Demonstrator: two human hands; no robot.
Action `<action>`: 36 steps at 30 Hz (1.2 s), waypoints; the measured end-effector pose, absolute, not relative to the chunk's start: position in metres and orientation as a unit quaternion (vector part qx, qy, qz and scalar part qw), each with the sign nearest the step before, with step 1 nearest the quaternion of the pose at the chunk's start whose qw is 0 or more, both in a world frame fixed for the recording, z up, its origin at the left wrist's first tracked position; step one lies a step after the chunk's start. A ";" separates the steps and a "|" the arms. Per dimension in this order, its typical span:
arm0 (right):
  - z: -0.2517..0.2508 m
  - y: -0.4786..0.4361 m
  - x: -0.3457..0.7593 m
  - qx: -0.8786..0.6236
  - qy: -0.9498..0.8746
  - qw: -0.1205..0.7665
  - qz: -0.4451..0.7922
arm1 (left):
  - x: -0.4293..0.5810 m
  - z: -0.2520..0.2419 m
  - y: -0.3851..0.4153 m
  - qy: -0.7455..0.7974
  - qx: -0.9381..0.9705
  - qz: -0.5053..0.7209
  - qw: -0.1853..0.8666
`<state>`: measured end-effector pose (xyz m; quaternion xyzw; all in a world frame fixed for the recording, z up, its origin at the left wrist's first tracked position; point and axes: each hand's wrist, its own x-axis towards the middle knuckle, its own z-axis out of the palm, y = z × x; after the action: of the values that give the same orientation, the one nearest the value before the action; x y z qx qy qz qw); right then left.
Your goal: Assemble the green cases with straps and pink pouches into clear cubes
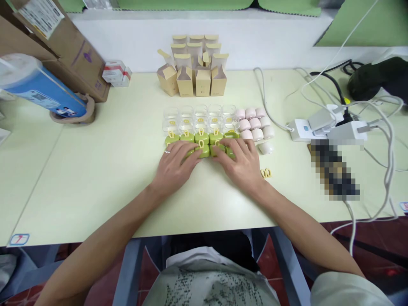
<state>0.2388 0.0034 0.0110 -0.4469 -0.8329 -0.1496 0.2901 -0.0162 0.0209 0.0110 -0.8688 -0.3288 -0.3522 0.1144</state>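
Note:
Two rows of small green cases (202, 137) with yellow loops sit at the middle of the pale table (95, 170). My left hand (176, 161) lies flat on the left end of the front row, fingers stretched out. My right hand (241, 160) lies flat on the right end, fingers spread over the cases. Behind the green cases stand clear plastic boxes (200, 115). Pink cases (255, 125) are grouped to their right. A small yellow loop (265, 173) lies loose beside my right hand.
Open tan cartons (194, 68) stand at the back. A cardboard box (63, 46) and a blue roll (35, 87) are at the left. A power strip (321, 127), tangled white cables (382, 140) and a black object (376, 76) fill the right side.

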 end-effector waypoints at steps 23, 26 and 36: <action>0.043 0.030 0.291 -0.492 -0.799 0.346 -0.020 | -0.032 0.012 0.035 -0.548 -0.680 -0.486 -0.036; 0.038 0.033 0.283 -0.495 -0.817 0.293 -0.040 | -0.033 0.009 0.036 -0.543 -0.684 -0.486 -0.035; 0.024 0.039 0.280 -0.504 -0.824 0.257 -0.026 | -0.041 0.005 0.043 -0.588 -0.636 -0.491 -0.091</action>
<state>0.2803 0.0389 0.0241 -0.5045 -0.8240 -0.0265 0.2566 -0.0405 0.0429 0.0053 -0.6364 -0.5876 -0.4914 -0.0911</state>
